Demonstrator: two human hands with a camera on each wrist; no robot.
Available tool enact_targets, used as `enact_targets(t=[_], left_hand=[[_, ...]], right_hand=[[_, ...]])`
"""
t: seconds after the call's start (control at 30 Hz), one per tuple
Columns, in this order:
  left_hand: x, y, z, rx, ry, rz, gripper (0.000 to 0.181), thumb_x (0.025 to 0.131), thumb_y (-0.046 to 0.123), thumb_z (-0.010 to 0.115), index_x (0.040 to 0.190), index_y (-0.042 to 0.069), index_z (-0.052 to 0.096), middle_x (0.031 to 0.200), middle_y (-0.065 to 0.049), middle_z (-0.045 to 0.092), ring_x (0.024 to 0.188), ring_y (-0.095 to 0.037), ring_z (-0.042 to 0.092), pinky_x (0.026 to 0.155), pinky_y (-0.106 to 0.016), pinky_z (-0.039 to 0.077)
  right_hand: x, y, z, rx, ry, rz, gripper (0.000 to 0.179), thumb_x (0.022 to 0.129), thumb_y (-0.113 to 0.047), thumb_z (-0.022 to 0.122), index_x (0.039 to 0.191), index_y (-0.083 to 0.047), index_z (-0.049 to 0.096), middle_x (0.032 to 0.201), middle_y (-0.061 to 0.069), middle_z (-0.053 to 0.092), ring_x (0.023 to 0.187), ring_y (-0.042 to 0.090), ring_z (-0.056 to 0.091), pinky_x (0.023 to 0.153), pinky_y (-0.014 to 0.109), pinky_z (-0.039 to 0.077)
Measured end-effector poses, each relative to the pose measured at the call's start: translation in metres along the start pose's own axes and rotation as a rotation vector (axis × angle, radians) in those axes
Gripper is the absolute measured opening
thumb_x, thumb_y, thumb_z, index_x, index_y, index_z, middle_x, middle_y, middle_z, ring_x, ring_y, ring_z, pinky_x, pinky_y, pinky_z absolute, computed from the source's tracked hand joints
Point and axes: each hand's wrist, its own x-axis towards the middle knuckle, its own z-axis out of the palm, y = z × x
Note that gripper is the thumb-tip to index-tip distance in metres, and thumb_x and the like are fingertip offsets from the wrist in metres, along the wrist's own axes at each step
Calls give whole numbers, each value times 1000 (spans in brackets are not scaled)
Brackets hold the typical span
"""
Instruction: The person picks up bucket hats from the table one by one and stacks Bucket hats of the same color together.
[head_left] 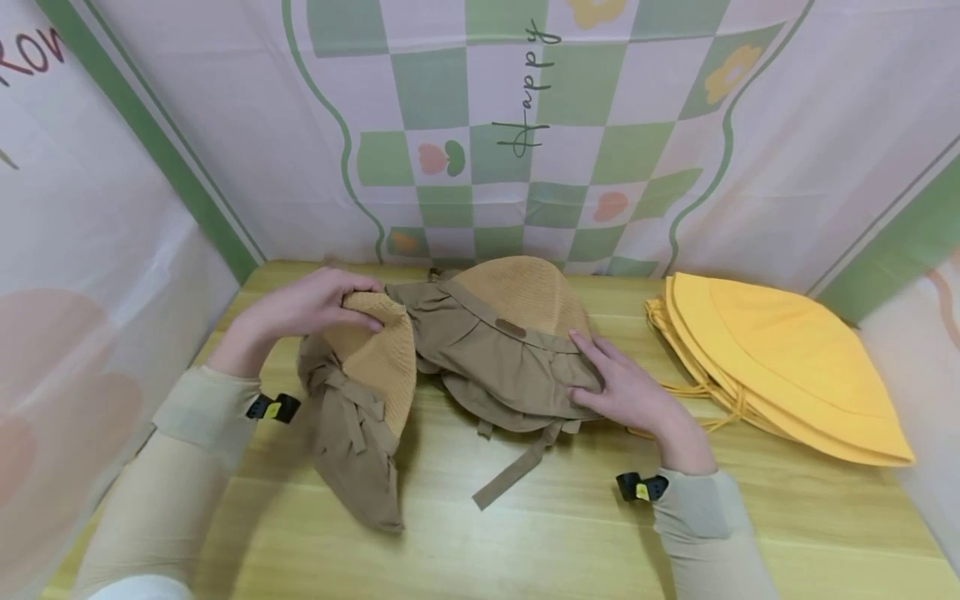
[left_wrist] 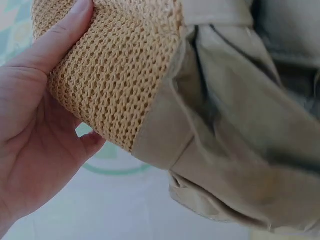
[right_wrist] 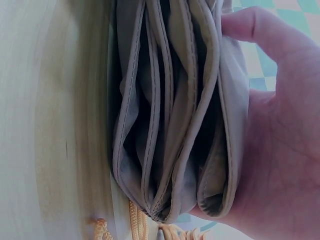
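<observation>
In the head view, my left hand (head_left: 326, 304) grips the woven straw crown of a brown sun hat (head_left: 375, 358), thumb on one side and fingers partly hidden behind it. This hat is tilted, its cloth brim and bow hanging down. In the left wrist view, the thumb (left_wrist: 65, 30) presses the knitted-looking straw. Beside it lies a stack of similar brown sun hats (head_left: 495, 358), the top one with a small brown tag. My right hand (head_left: 626, 392) rests on the stack's right side, fingers spread. Several layered brims (right_wrist: 170, 110) show against that palm in the right wrist view.
A stack of yellow bucket hats (head_left: 787, 367) with yellow cords lies at the right of the wooden table (head_left: 540, 533). A brown strap (head_left: 513, 479) trails forward from the brown stack. Printed cloth walls (head_left: 510, 100) stand behind and at both sides.
</observation>
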Motion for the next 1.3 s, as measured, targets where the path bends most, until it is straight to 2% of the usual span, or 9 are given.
enact_targets(t=[0.1, 0.23, 0.33, 0.6, 0.83, 0.97, 1.13, 1.23, 1.3], left_hand=[[7, 14, -2, 6, -1, 41, 12, 92, 28, 72, 97, 21, 63, 81, 7, 59, 72, -8, 52, 67, -25, 46], [20, 33, -2, 40, 4, 85, 15, 94, 29, 70, 92, 19, 58, 77, 5, 53, 69, -8, 48, 67, -25, 44], [33, 44, -1, 85, 16, 114, 13, 94, 30, 70, 95, 20, 61, 80, 7, 58, 72, -9, 52, 69, -26, 45], [70, 61, 12, 165, 57, 162, 19, 93, 33, 69, 92, 17, 58, 75, 4, 53, 65, -9, 46, 65, -25, 39], [99, 75, 26, 192, 69, 139, 19, 96, 35, 66, 98, 16, 63, 82, 2, 62, 69, -13, 51, 68, -27, 43], [112, 82, 29, 247, 59, 126, 22, 96, 35, 66, 101, 14, 65, 84, 0, 65, 71, -14, 53, 71, -29, 44], [125, 92, 28, 342, 83, 110, 26, 95, 38, 66, 90, 13, 58, 73, 1, 53, 67, -16, 47, 69, -30, 39], [133, 97, 27, 381, 77, 73, 29, 94, 41, 65, 88, 14, 55, 71, 2, 47, 69, -17, 48, 74, -33, 38], [139, 97, 28, 401, 64, 45, 29, 94, 43, 64, 90, 15, 55, 73, 3, 50, 73, -17, 52, 82, -37, 40]], right_hand=[[0, 0, 0, 2, -5, 6, 85, 95, -43, 64, 161, -12, 20, 158, 36, 23, 141, 56, 32, 111, 66, 34], [0, 0, 0, 0, -7, 12, 85, 94, -43, 64, 161, -12, 20, 158, 37, 22, 141, 57, 31, 111, 66, 34], [0, 1, 1, -1, 2, 5, 86, 94, -44, 65, 160, -12, 21, 157, 37, 23, 141, 57, 32, 111, 66, 34], [1, 1, 3, 12, 0, -17, 87, 95, -49, 64, 161, -14, 20, 158, 37, 22, 143, 56, 28, 113, 67, 29], [3, -1, 5, 41, 7, -41, 87, 94, -48, 65, 160, -14, 21, 159, 34, 23, 144, 55, 29, 114, 67, 28], [5, 1, 5, 78, 8, -81, 83, 94, -43, 66, 159, -10, 25, 159, 33, 25, 144, 54, 30, 115, 66, 28], [7, 3, 6, 144, -7, -192, 72, 97, -32, 65, 155, -5, 33, 159, 29, 30, 144, 50, 34, 116, 62, 30], [9, 3, 7, 176, -12, -264, 68, 97, -27, 64, 155, -6, 35, 160, 24, 32, 144, 45, 36, 116, 59, 31], [9, 2, 8, 198, -21, -280, 66, 98, -26, 63, 154, -6, 36, 160, 23, 32, 144, 44, 37, 116, 58, 32]])
